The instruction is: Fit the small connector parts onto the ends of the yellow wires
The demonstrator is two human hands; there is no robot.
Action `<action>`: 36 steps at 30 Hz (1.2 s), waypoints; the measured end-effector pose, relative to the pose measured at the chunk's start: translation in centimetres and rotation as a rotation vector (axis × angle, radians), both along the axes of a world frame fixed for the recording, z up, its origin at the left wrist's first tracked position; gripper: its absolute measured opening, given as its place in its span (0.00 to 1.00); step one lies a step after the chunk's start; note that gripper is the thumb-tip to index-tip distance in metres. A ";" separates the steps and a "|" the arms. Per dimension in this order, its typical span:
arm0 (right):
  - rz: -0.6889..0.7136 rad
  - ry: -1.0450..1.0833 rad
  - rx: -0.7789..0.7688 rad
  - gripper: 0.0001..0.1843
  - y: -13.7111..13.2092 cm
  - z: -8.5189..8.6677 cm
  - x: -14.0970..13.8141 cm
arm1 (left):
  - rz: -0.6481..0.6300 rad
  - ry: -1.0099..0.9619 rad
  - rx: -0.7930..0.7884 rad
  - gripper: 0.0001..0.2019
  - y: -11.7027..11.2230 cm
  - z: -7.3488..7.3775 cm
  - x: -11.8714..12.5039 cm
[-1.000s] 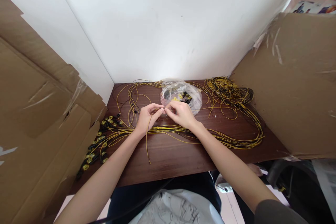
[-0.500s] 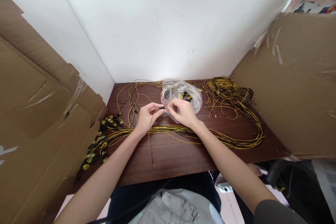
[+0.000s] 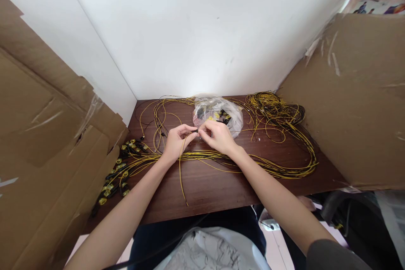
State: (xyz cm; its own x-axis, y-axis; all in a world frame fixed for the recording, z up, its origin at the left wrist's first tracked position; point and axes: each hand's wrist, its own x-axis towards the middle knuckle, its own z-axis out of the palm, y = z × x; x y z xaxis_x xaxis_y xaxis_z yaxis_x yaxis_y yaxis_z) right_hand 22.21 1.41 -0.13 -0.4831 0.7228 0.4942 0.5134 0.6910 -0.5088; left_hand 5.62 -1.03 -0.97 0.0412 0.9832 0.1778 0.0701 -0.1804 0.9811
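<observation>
My left hand pinches a small black piece between thumb and fingertips. From that hand a thin yellow-and-black wire hangs down over the brown table. Close beside it, the fingertips of my right hand are closed on a thin wire that runs off to the right; its end at the black piece is hidden by the fingers. Just behind both hands sits a clear plastic bag with black and yellow parts in it. Under my wrists lies a long bundle of yellow and black wires.
Several black connectors with yellow ends lie at the table's left edge. A tangled heap of wires is at the back right. Cardboard walls the left side, more cardboard the right, and a white wall the back.
The right hand has shifted slightly left, its fingertips now closer to the black piece. The hanging wire's lower end has swung a little toward the table's front edge.
</observation>
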 end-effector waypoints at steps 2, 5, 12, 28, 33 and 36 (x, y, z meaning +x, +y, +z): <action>0.000 -0.003 -0.003 0.06 0.0 0.0 0.0 | 0.000 0.013 0.011 0.13 0.1 -0.1 0.0; -0.001 -0.004 -0.005 0.07 -0.1 0.1 -0.1 | 0.007 0.032 0.019 0.13 0.1 -0.3 -0.1; -0.019 -0.011 0.000 0.07 -0.1 0.5 0.2 | -0.003 0.010 -0.014 0.13 -0.1 0.2 0.0; -0.014 -0.054 -0.004 0.07 0.0 0.4 0.4 | 0.009 0.001 -0.031 0.14 -0.2 0.4 0.1; 0.005 -0.060 0.001 0.08 0.0 0.2 0.2 | -0.008 0.040 0.003 0.13 -0.2 0.2 0.2; 0.001 -0.064 -0.002 0.08 0.0 0.2 0.2 | -0.012 0.071 0.014 0.13 -0.2 0.2 0.2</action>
State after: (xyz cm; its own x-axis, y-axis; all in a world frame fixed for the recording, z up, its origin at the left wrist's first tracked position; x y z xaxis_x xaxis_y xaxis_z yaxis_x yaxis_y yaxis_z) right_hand 22.41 1.43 0.08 -0.5143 0.7234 0.4607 0.5446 0.6904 -0.4762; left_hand 5.80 -1.22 -0.76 0.0661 0.9800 0.1877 0.1368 -0.1952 0.9712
